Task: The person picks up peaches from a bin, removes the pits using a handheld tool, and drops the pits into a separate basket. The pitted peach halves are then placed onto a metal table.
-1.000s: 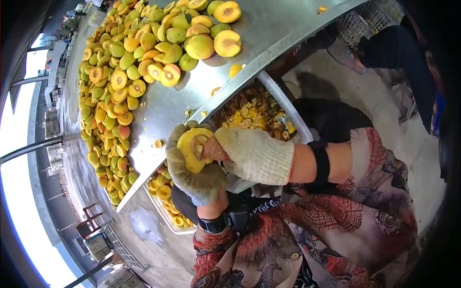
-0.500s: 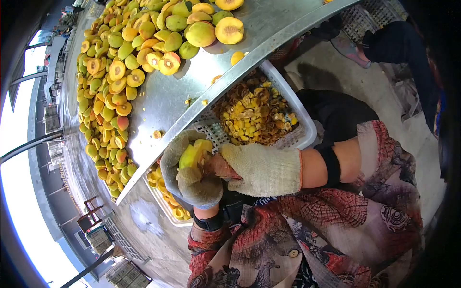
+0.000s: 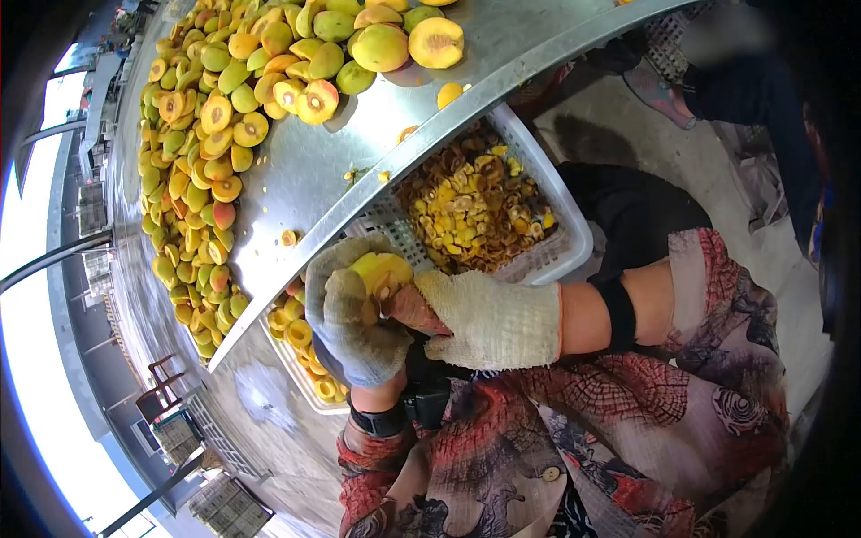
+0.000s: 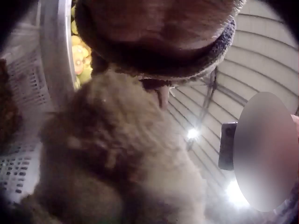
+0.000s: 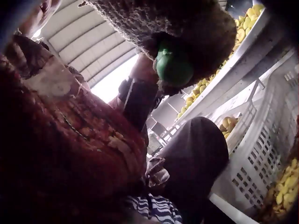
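Left hand [image 3: 354, 318] in a grey glove curled round a halved peach [image 3: 381, 272], held just below the steel table [image 3: 314, 184] edge, gloved right hand [image 3: 484, 314] fingers pinched at its pit, white basket [image 3: 565, 229] of pits beside.

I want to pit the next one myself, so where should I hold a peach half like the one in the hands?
Probably by its rounded skin side, cupped from below, as the left hand holds the peach half. That leaves the flat cut face up and open to the right hand, whose fingertips meet its pit hollow.
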Tool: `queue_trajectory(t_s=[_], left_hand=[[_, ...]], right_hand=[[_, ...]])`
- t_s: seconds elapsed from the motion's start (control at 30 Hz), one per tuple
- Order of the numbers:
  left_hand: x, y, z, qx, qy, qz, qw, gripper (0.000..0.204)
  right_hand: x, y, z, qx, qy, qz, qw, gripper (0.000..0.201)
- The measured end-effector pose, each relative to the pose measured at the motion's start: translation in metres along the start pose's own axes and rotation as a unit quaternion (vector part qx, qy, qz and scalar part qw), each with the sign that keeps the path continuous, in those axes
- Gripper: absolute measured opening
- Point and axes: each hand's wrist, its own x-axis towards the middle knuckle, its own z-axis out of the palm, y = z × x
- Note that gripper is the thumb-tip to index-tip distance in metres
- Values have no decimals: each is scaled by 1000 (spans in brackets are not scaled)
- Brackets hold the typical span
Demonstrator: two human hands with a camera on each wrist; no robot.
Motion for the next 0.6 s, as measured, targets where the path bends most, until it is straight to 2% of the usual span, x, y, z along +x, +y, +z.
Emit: queue_trajectory(t_s=[0.1, 0.2, 0.27, 0.3, 0.33, 0.37, 0.4, 0.43, 0.47, 0.5, 0.53, 0.6], left_hand=[[5, -2, -6, 7, -25, -2, 1000, 41], [3, -1, -9, -17, -41, -2, 999, 38], [3, -1, -10, -33, -44, 9, 998, 36], [3, -1, -10, 12, -39, 36, 999, 35], [3, -1, -11, 57, -33, 63, 996, 34], [5, -3, -15, 55, -32, 66, 996, 34], [7, -7, -20, 95, -51, 115, 988, 32], [8, -11, -21, 132, -70, 165, 975, 31], [5, -12, -20, 141, -57, 167, 974, 31], [3, -14, -21, 133, -50, 163, 976, 31], [1, -17, -22, 126, -43, 158, 978, 30], [0, -19, -17, 112, -25, 170, 979, 30]], right_hand=[[4, 2, -1, 15, -30, -31, 999, 40], [3, -3, -1, 47, -76, 10, 996, 41], [5, -6, 3, -43, 11, -51, 998, 37], [6, -10, -2, -43, 10, -52, 998, 37], [7, -14, -10, 50, -63, 21, 997, 36], [9, -18, -17, 140, -133, 95, 977, 36], [9, -20, -17, 135, -133, 95, 977, 36], [7, -23, -16, 220, -145, 159, 952, 36], [6, -26, -18, 299, -153, 221, 916, 37], [7, -23, -16, 250, -160, 191, 936, 35], [7, -19, -11, 242, -157, 192, 938, 35], [5, -8, 0, 93, -109, 72, 987, 32]])
